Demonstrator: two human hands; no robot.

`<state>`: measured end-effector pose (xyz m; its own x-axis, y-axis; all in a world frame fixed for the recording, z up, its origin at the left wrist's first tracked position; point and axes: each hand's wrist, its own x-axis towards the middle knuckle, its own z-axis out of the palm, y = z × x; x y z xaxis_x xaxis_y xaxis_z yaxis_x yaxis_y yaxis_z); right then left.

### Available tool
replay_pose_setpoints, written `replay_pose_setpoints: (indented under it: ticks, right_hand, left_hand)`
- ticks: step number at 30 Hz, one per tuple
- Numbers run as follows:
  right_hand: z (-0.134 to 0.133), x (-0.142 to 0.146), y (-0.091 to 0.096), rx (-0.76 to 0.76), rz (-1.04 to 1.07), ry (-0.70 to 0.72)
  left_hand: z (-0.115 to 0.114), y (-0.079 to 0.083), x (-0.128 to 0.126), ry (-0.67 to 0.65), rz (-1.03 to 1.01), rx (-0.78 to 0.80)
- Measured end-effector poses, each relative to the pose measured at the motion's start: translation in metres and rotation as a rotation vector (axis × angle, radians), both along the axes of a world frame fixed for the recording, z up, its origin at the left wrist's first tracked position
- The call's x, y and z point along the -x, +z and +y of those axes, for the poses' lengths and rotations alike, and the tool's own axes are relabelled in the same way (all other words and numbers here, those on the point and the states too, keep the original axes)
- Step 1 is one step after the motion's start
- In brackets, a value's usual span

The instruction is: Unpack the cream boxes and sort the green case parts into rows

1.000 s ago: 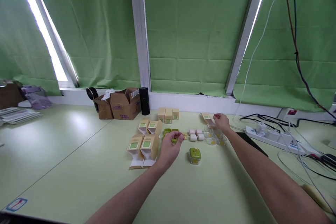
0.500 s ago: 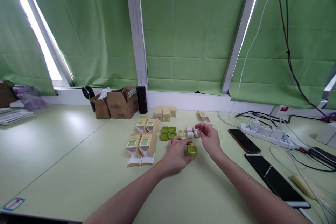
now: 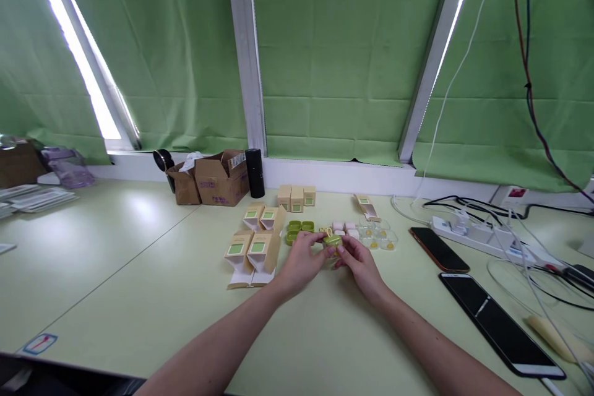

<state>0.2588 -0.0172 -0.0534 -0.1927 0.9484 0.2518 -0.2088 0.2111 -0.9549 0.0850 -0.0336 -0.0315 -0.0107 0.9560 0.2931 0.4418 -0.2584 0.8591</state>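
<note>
My left hand and my right hand meet over the table, both pinched on a small green-lidded case held between their fingertips. Just behind them lie green lids, small white blocks and clear trays with yellow dots. Opened tan cartons with green labels stand to the left of my left hand.
Three closed tan boxes and a flat carton sit near the window ledge. Brown cardboard boxes and a black cylinder stand at the back left. Two phones and a power strip with cables are on the right.
My right hand came in from the far trays to the middle. My left hand took the green-lidded case off the table, and both hands now hold it together.
</note>
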Motion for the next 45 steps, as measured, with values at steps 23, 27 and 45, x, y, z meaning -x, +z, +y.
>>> replay_pose_setpoints:
  ticks: [23,27,45]
  right_hand:
    - [0.001,-0.003,0.000,0.270,0.356,0.187]
    - [-0.002,-0.002,0.004,0.265,0.358,0.155]
    - [-0.009,0.001,0.009,-0.059,0.104,-0.087]
  left_hand:
    - [0.005,0.002,0.006,-0.044,-0.139,-0.085]
    - [0.005,0.004,0.003,-0.042,-0.144,-0.070]
    - [0.009,0.009,0.000,-0.119,-0.430,-0.020]
